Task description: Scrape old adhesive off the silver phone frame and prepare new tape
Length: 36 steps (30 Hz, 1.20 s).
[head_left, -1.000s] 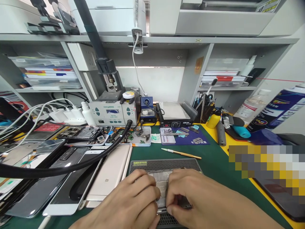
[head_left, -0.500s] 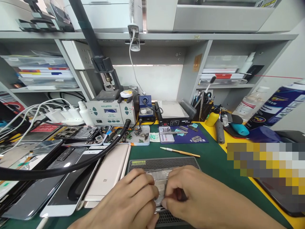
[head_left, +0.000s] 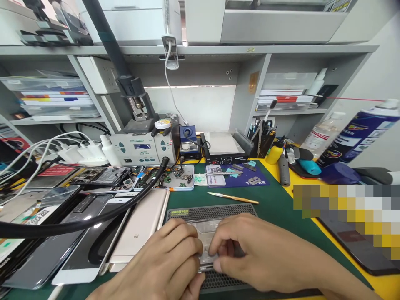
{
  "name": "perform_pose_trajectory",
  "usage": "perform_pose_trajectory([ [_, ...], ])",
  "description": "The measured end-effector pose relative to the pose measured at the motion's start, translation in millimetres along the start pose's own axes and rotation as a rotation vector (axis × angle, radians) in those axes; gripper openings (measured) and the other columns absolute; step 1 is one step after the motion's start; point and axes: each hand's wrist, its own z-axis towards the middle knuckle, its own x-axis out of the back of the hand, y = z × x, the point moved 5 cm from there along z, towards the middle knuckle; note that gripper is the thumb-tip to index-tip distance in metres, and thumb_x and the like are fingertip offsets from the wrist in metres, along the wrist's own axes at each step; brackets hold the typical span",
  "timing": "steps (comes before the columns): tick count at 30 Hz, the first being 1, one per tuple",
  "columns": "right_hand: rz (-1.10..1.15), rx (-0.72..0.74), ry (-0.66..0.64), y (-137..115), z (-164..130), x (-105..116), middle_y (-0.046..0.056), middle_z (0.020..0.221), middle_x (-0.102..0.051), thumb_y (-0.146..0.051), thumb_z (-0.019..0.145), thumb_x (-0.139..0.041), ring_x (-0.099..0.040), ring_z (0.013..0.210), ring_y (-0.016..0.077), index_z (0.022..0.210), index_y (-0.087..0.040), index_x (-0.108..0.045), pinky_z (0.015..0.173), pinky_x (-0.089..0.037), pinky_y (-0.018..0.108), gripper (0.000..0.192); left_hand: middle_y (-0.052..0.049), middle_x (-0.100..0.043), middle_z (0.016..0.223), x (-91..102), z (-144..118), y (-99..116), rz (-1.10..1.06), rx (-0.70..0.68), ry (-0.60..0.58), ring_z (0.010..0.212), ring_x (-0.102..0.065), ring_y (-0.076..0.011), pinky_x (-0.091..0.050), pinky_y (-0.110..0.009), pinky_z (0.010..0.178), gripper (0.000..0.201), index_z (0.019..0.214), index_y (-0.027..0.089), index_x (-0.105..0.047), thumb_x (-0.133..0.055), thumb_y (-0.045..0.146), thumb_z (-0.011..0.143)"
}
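Observation:
My left hand (head_left: 168, 258) and my right hand (head_left: 246, 250) meet over a dark perforated mat (head_left: 215, 210) on the green bench mat. Between them lies a flat silver, plastic-covered part (head_left: 204, 233), and the fingertips of both hands pinch its near end. Most of that part is hidden under my fingers. A gold phone back (head_left: 140, 233) lies just left of my left hand.
Several phones and screens (head_left: 78, 233) are piled at the left under a thick black hose (head_left: 93, 221). A soldering station (head_left: 140, 148), parts tray (head_left: 168, 177), hot plate (head_left: 225, 148) and gold-handled tool (head_left: 233, 197) sit behind. A spray can (head_left: 359, 133) and bottles stand at right.
Both hands keep pinching the silver part and have shifted slightly left in view as the camera turned a little; the right fingers moved closer to the left.

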Motion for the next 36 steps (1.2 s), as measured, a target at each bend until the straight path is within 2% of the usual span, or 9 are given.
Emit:
perform_pose_trajectory([
  [1, 0.003, 0.012, -0.010, -0.6, -1.6, 0.7, -0.003, 0.082, -0.067, -0.020, 0.079, -0.070, -0.060, 0.078, 0.0160, 0.083, -0.022, -0.067, 0.070, -0.041, 0.023, 0.005, -0.007, -0.068, 0.081, 0.1, -0.8, -1.1, -0.008, 0.007, 0.014, 0.084, -0.061, -0.0246, -0.055, -0.043, 0.077, 0.016, 0.082, 0.015, -0.064, -0.059, 0.001, 0.085],
  [2, 0.003, 0.022, -0.016, -1.4, -3.0, 1.0, -0.003, 0.088, -0.068, -0.020, 0.076, -0.072, -0.061, 0.087, 0.0177, 0.089, -0.024, -0.067, 0.076, -0.042, 0.024, 0.014, -0.008, -0.068, 0.081, 0.2, -1.4, -2.3, -0.015, 0.016, 0.026, 0.083, -0.061, -0.0243, -0.055, -0.042, 0.076, 0.015, 0.083, 0.015, -0.064, -0.060, 0.001, 0.085],
  [5, -0.015, 0.053, 0.038, -3.9, -5.5, 2.7, -0.002, 0.096, -0.069, -0.014, 0.078, -0.065, -0.062, 0.100, 0.0193, 0.093, -0.024, -0.066, 0.086, -0.043, 0.025, 0.018, -0.008, -0.067, 0.081, 2.6, -0.9, -4.8, -0.011, 0.032, 0.079, 0.078, -0.060, -0.0233, -0.053, -0.040, 0.071, 0.013, 0.087, 0.014, -0.064, -0.061, 0.002, 0.085],
  [9, -0.053, 0.112, 0.137, -8.5, -6.1, 5.7, -0.003, 0.088, -0.065, -0.009, 0.079, -0.060, -0.062, 0.089, 0.0153, 0.086, -0.023, -0.064, 0.078, -0.042, 0.022, 0.015, -0.008, -0.067, 0.080, 7.2, 2.1, -5.0, 0.018, 0.029, 0.104, 0.077, -0.060, -0.0227, -0.053, -0.039, 0.070, 0.014, 0.093, 0.014, -0.065, -0.059, 0.003, 0.087],
  [13, -0.052, 0.115, 0.178, -8.8, -4.6, 7.3, -0.003, 0.087, -0.064, -0.010, 0.079, -0.061, -0.061, 0.087, 0.0145, 0.086, -0.022, -0.064, 0.077, -0.042, 0.021, 0.014, -0.010, -0.068, 0.085, 9.1, 2.6, -3.4, 0.015, 0.016, 0.085, 0.082, -0.061, -0.0244, -0.054, -0.040, 0.073, 0.020, 0.098, 0.014, -0.068, -0.058, 0.001, 0.088],
  [20, -0.075, 0.095, 0.165, -8.3, -3.2, 4.6, -0.004, 0.083, -0.061, -0.013, 0.081, -0.060, -0.058, 0.082, 0.0138, 0.081, -0.023, -0.062, 0.073, -0.041, 0.021, 0.010, -0.008, -0.067, 0.084, 5.7, 1.4, -1.3, 0.026, 0.050, 0.040, 0.080, -0.061, -0.0220, -0.056, -0.039, 0.074, 0.023, 0.094, 0.017, -0.067, -0.050, 0.002, 0.093],
  [24, -0.063, 0.091, 0.157, -9.4, -5.0, 2.8, -0.003, 0.083, -0.061, -0.013, 0.081, -0.059, -0.058, 0.082, 0.0142, 0.082, -0.023, -0.062, 0.075, -0.041, 0.021, 0.011, -0.007, -0.066, 0.084, 5.3, 1.5, -0.5, 0.006, 0.093, 0.048, 0.083, -0.062, -0.0220, -0.056, -0.039, 0.079, 0.022, 0.095, 0.018, -0.067, -0.052, 0.002, 0.092],
  [31, -0.066, 0.106, 0.152, -9.1, -3.8, 2.6, -0.003, 0.081, -0.059, -0.012, 0.080, -0.059, -0.059, 0.084, 0.0154, 0.081, -0.022, -0.063, 0.077, -0.042, 0.022, 0.011, -0.005, -0.065, 0.087, 3.0, 3.3, -3.8, -0.085, 0.181, 0.022, 0.082, -0.061, -0.0202, -0.054, -0.034, 0.075, 0.021, 0.093, 0.018, -0.065, -0.051, 0.002, 0.094],
  [36, -0.066, 0.098, 0.146, -7.7, -3.6, 1.9, -0.003, 0.081, -0.059, -0.012, 0.080, -0.059, -0.057, 0.082, 0.0146, 0.083, -0.023, -0.063, 0.075, -0.041, 0.021, 0.012, -0.006, -0.064, 0.089, 1.7, 0.7, -6.0, -0.109, 0.214, 0.027, 0.083, -0.060, -0.0208, -0.053, -0.036, 0.077, 0.020, 0.093, 0.018, -0.063, -0.052, 0.001, 0.091],
])
